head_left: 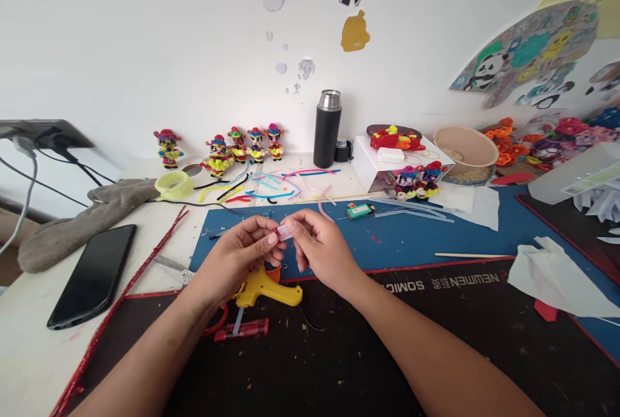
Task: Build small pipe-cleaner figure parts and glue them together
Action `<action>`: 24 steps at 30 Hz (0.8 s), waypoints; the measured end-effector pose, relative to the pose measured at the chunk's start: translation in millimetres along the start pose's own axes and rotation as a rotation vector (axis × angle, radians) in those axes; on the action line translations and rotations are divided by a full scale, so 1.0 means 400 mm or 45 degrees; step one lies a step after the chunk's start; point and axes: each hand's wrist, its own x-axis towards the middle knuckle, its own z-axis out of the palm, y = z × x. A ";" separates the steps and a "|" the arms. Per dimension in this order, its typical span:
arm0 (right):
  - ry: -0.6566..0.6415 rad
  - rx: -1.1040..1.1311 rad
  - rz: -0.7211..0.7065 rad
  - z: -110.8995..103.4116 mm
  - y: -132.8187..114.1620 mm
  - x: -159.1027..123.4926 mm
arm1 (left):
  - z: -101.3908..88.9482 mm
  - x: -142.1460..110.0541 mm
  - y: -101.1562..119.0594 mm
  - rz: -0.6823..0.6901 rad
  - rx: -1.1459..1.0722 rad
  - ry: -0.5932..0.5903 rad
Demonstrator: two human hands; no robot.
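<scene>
My left hand [239, 254] and my right hand [317, 246] meet above the blue mat [411, 239], fingers pinched together on a small pale pink piece [283, 232] held between them. Just beneath the hands lies a yellow glue gun [266, 290] on the black mat [339, 352]. A red lighter [242, 330] rests in front of the glue gun, and scissors [175, 268] lie to the left of my left wrist.
A black phone [93, 275] and a long red pipe cleaner [121, 294] lie at left. Coloured pipe cleaners [271, 184], small figurines [237, 146], a tape roll [173, 184] and a black flask [327, 128] stand behind. White box [387, 162], bowl [465, 146], paper [552, 278] at right.
</scene>
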 end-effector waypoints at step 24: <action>-0.047 0.085 0.001 0.007 -0.007 -0.005 | 0.002 -0.006 0.024 -0.054 -0.072 -0.008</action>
